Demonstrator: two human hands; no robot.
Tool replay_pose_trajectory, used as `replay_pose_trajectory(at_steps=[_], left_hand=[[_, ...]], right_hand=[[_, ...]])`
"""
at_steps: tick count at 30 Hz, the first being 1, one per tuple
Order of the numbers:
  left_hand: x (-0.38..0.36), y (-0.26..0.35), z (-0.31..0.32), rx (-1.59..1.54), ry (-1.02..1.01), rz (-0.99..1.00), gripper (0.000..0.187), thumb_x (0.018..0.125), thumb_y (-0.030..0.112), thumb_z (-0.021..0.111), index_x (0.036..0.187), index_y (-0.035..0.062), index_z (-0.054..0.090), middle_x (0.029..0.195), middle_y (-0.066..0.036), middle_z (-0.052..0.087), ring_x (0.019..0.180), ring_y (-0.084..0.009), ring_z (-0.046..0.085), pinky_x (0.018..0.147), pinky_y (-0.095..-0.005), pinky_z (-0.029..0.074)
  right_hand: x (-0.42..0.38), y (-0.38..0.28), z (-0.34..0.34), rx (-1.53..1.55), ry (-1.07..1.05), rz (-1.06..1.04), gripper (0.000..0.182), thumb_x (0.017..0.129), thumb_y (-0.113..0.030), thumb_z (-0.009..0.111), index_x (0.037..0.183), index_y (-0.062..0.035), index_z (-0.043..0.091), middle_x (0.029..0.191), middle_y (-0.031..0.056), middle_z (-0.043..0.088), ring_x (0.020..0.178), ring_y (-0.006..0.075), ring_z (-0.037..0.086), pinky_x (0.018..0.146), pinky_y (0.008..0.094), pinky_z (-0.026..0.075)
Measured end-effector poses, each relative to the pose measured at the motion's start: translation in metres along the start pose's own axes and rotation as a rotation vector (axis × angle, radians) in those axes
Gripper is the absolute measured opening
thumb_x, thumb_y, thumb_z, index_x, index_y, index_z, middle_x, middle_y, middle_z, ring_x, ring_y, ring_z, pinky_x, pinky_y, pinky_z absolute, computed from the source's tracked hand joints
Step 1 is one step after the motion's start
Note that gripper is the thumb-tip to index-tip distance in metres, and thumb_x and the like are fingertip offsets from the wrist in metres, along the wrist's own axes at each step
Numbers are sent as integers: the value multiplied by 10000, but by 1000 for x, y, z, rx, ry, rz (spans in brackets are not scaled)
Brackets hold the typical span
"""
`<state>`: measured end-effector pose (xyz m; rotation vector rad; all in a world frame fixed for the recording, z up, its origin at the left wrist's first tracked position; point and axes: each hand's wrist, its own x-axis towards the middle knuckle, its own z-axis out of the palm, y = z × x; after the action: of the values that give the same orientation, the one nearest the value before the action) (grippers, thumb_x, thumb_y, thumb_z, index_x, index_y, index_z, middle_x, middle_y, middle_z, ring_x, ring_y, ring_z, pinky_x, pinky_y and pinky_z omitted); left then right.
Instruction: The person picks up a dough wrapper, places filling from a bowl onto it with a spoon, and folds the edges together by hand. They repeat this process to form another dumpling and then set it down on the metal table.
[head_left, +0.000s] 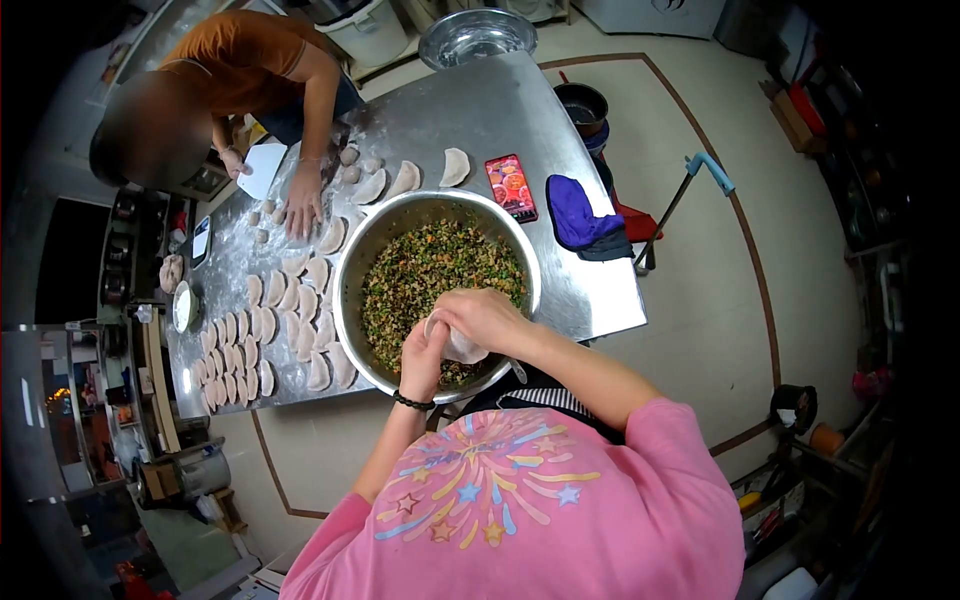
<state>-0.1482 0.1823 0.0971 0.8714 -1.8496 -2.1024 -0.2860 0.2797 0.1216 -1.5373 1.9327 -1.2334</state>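
Note:
Both my hands are over a large steel bowl [346, 262] of chopped green, brown and orange filling [430, 262]. Between them is a pale dumpling [465, 345], its far edge pinched in the fingers. My left hand [421, 358], with a dark beaded bracelet at the wrist, grips the dumpling's left side. My right hand [487, 318] reaches over its top, fingertips closed on the same edge. What lies inside the dumpling is hidden. A metal handle [518, 371] shows at the bowl's near rim.
Rows of finished dumplings [238, 355] lie left of the bowl on the steel table [480, 110]. Across from me, a co-worker's hand [303, 200] presses the floured surface near dough balls [349, 155]. A red-screened phone [511, 188] and a purple cloth item [580, 215] lie right.

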Motion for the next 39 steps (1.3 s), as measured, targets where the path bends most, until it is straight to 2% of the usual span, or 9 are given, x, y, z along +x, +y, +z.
replay_pose_trajectory(at_steps=[9, 12, 14, 18, 20, 24, 32, 34, 39], left_hand=[[-4, 10, 5, -361, -18, -122, 204, 910, 163, 524, 1065, 33, 558, 968, -8, 606, 869, -82, 555, 736, -222, 438], [-4, 1, -1, 14, -76, -20, 242, 906, 185, 537, 1093, 32, 538, 1008, -24, 604, 912, -104, 569, 776, -251, 456], [-8, 4, 6, -431, -29, -146, 264, 893, 167, 552, 1123, 38, 535, 1015, -21, 595, 910, -108, 567, 787, -259, 457], [-7, 3, 1, 8, -46, -70, 246, 904, 172, 536, 1113, 42, 546, 1023, -24, 602, 902, -112, 574, 775, -255, 459], [-9, 7, 10, -449, 12, -135, 196, 911, 161, 520, 1052, 42, 585, 974, -10, 620, 854, -99, 579, 746, -228, 450], [-6, -1, -7, -13, -80, -107, 213, 926, 176, 491, 1072, 33, 553, 999, -18, 599, 886, -102, 564, 761, -254, 455], [-3, -5, -8, 5, -110, -42, 258, 902, 199, 540, 1106, 41, 534, 1035, -23, 594, 922, -108, 566, 805, -274, 456], [-8, 8, 5, -482, -60, -131, 201, 899, 155, 534, 1055, 33, 570, 982, -4, 602, 909, -83, 548, 780, -246, 439], [-3, 3, -1, -31, 12, -50, 226, 883, 162, 564, 1074, 41, 560, 986, -16, 606, 897, -99, 564, 775, -247, 449]], right_hand=[[0, -4, 5, 97, 240, 44, 157, 814, -221, 555, 823, -70, 597, 788, 110, 612, 765, 305, 604, 662, 401, 478], [-1, 0, 1, -55, 4, -26, 155, 809, -215, 565, 821, -63, 594, 786, 114, 610, 752, 307, 603, 663, 396, 481], [-1, -1, 6, 68, 180, 46, 163, 800, -218, 578, 822, -58, 594, 802, 115, 611, 764, 305, 603, 670, 402, 479], [-3, -2, -2, -30, 18, 4, 159, 803, -203, 581, 839, -50, 606, 807, 123, 601, 780, 311, 591, 675, 396, 471], [-3, 0, 4, 71, 145, 18, 172, 798, -213, 587, 836, -45, 599, 809, 127, 594, 786, 315, 587, 674, 403, 464], [-4, -4, -3, -27, 33, -3, 179, 786, -228, 589, 821, -53, 595, 804, 126, 603, 784, 315, 594, 675, 412, 470], [-5, -6, 1, -11, 74, 42, 176, 796, -221, 571, 810, -46, 583, 794, 132, 606, 769, 331, 596, 666, 417, 469], [-4, -5, 2, 13, 111, 13, 178, 798, -226, 567, 810, -49, 584, 780, 134, 607, 759, 334, 598, 661, 420, 470], [-4, 2, 4, -39, 57, 40, 175, 806, -228, 566, 818, -54, 588, 755, 142, 615, 721, 342, 604, 637, 428, 475]])
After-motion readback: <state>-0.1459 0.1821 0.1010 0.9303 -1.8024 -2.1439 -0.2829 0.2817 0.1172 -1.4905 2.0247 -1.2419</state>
